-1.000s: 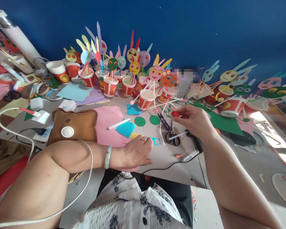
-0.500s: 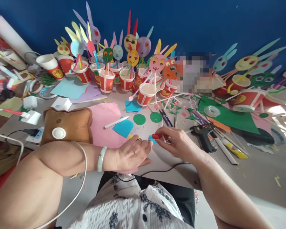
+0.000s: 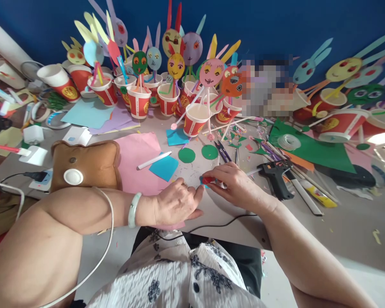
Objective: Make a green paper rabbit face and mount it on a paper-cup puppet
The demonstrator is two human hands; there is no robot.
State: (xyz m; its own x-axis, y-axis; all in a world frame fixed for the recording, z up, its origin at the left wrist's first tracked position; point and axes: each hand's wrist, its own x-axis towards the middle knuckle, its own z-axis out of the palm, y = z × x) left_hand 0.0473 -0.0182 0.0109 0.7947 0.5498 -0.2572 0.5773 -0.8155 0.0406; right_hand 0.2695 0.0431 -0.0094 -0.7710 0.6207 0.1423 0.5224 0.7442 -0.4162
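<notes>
My right hand is closed in a pinch, with a small red piece between thumb and fingertips. Just under the red piece, a bit of blue paper shows, mostly covered by the fingers. Beside it on the left is my left hand, its fingers loosely bent and its thumb apart. The left index fingertip comes close to the blue bit; whether it touches cannot be made out. Beyond the hands lie two green paper discs, a blue paper piece and a white pen.
A brown cushion-like warmer stands beside pink paper. Scissors, a black glue gun and sticks lie right. Red paper cups with paper rabbit figures line the wall. A black cable runs along the front edge.
My right hand has shifted slightly left and up with the red piece, now nearer my left hand. A yellow scrap by my left hand is no longer visible. The view has tilted slightly.
</notes>
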